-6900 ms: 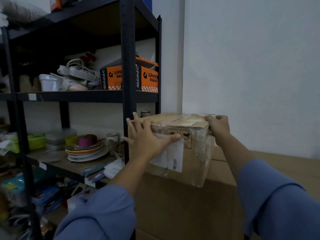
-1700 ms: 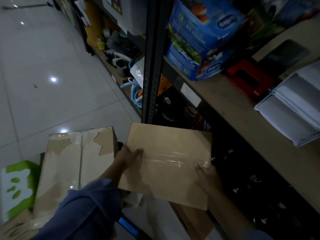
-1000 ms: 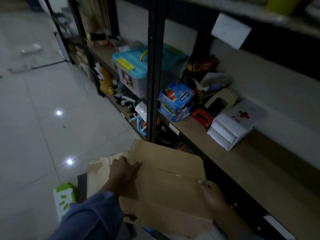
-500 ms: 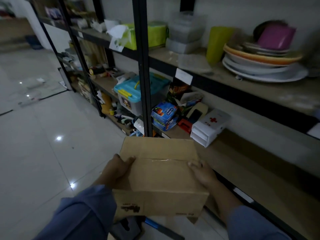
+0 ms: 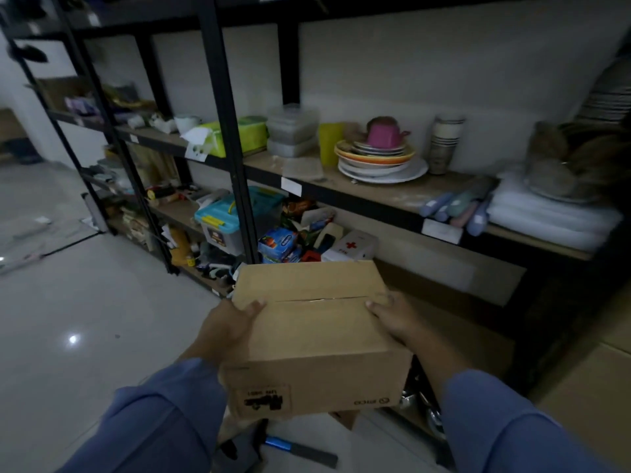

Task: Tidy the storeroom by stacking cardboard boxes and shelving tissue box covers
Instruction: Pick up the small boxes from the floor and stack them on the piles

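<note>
A plain brown cardboard box (image 5: 317, 332), taped shut with a black label on its near face, is up in the air in front of me at waist height. My left hand (image 5: 227, 327) grips its left side with the thumb over the top edge. On the opposite side, my right hand (image 5: 392, 317) holds it the same way. A green tissue box cover (image 5: 239, 136) lies on the middle shelf at the left. Large stacked cardboard boxes (image 5: 587, 380) show at the far right edge.
A black metal rack (image 5: 235, 158) runs along the wall, carrying stacked plates (image 5: 379, 160), plastic containers, a blue-lidded tub (image 5: 225, 216), a first-aid box (image 5: 351, 245) and folded white cloth (image 5: 549, 216). A trolley's blue handle (image 5: 283, 444) lies on the tiled floor below the box.
I have lifted the box from the floor pile to waist height, and my view has risen from the lower shelves to the middle shelf.
</note>
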